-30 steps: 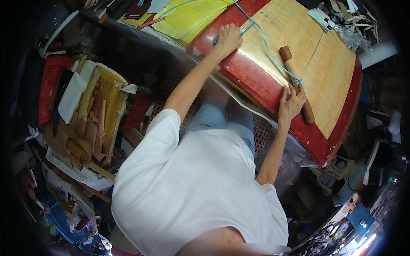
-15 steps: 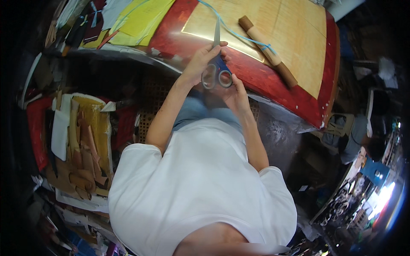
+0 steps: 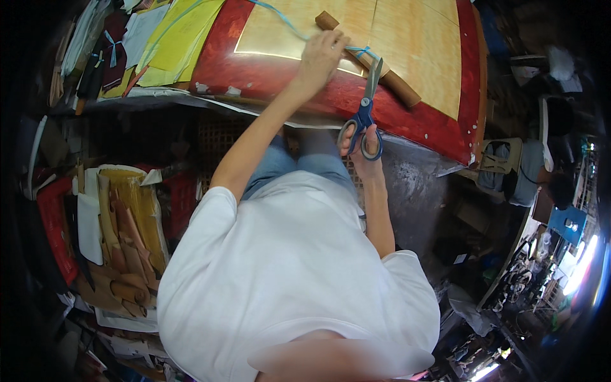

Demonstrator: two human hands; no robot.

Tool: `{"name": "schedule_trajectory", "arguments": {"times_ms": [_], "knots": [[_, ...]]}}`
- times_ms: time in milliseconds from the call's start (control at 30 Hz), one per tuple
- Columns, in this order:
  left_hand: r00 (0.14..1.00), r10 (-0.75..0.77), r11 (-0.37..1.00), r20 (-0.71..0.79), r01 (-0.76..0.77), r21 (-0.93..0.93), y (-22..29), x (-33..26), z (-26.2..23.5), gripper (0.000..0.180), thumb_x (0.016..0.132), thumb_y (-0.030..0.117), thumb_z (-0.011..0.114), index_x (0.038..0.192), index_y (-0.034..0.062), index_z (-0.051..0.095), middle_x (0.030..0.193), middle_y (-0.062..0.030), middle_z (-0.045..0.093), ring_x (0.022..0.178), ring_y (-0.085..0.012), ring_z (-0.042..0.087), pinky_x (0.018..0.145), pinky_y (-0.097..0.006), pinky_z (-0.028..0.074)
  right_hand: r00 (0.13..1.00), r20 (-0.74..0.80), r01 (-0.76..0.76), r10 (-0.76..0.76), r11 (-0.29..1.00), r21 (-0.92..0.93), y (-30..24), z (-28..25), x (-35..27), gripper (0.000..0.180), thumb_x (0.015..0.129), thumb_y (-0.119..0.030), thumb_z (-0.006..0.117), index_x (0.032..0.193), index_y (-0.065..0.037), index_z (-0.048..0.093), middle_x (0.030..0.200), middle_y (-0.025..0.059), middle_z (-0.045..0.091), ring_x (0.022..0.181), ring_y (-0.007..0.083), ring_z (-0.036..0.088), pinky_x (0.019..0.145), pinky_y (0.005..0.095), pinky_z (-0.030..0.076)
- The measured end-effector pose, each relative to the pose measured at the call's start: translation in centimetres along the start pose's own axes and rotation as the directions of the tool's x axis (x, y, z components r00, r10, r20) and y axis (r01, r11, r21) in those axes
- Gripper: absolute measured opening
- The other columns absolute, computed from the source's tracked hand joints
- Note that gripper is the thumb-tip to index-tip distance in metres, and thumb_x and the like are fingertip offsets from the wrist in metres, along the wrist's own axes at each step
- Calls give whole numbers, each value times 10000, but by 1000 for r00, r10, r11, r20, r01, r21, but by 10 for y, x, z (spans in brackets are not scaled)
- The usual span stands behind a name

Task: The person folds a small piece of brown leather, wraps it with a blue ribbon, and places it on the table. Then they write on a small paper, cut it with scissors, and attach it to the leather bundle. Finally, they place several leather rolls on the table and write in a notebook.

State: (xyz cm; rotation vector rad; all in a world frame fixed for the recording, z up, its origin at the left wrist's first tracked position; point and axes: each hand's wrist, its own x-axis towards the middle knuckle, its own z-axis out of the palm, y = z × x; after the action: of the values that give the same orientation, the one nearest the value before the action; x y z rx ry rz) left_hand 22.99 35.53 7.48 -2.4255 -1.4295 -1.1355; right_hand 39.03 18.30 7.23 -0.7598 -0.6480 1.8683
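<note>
On the table lies a brown rolled piece, leather-like, tied with a light blue string in a bow near its middle. My left hand is over the roll's left part, its fingers curled on the string beside the knot; the fingertips are partly hidden. My right hand, lower and to the right at the table's near edge, has its fingers in the handle loops of blue-and-grey scissors. The scissor blades point up toward the roll, their tips beside the bow and only slightly apart.
The table has a red border around a pale yellow panel. Yellow sheets and tied dark bundles lie at its left end. Lower left, a tray holds brown scraps. A folding chair stands at the right.
My left hand has left the scissors and moved up onto the string by the roll. The right hand now holds the scissors alone, by the loops, shifted to the right.
</note>
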Motion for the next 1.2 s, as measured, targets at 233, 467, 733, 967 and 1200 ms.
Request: {"name": "schedule_trajectory", "arguments": {"times_ms": [233, 467, 733, 967, 1200], "knots": [[996, 49, 989, 72, -59, 134, -33, 12, 18, 155, 856, 223, 688, 950, 120, 620, 883, -6, 667, 934, -178, 632, 951, -412, 391, 963, -137, -254, 231, 950, -181, -3, 8, 8, 640, 915, -716, 435, 941, -94, 585, 778, 35, 616, 703, 162, 624, 668, 296, 481], [998, 30, 997, 62, -26, -66, -21, 14, -12, 145, 903, 260, 652, 973, 134, 651, 876, 8, 678, 893, -179, 640, 951, -415, 381, 953, -144, -293, 266, 931, -219, -17, 9, 49, 623, 944, -695, 395, 935, -108, 603, 837, 34, 622, 716, 165, 625, 686, 321, 511], [994, -59, 992, 88, 69, -108, -25, 1, -19, 160, 899, 272, 656, 962, 127, 681, 874, 7, 690, 881, -175, 645, 956, -400, 366, 965, -217, -212, 149, 928, -307, -24, 6, 62, 457, 910, -554, 619, 864, -102, 571, 698, 8, 560, 603, 106, 559, 547, 234, 446], [997, -46, 994, 66, 39, 105, -62, -32, -17, 115, 824, 169, 666, 936, 163, 692, 908, 12, 667, 974, -166, 626, 1023, -417, 357, 963, -264, -222, 48, 694, -685, -24, 5, 69, 393, 847, -415, 758, 798, -45, 633, 631, 9, 568, 540, 92, 544, 490, 237, 409], [969, -241, 971, -51, 241, -8, -111, -71, -25, 179, 838, 153, 661, 997, 74, 687, 1101, -75, 635, 1106, -244, 587, 1037, -432, 390, 976, -186, -183, -116, 32, -983, -47, 19, 101, 465, 719, -436, 855, 759, 6, 717, 589, -17, 566, 552, 65, 493, 517, 266, 400]]}}
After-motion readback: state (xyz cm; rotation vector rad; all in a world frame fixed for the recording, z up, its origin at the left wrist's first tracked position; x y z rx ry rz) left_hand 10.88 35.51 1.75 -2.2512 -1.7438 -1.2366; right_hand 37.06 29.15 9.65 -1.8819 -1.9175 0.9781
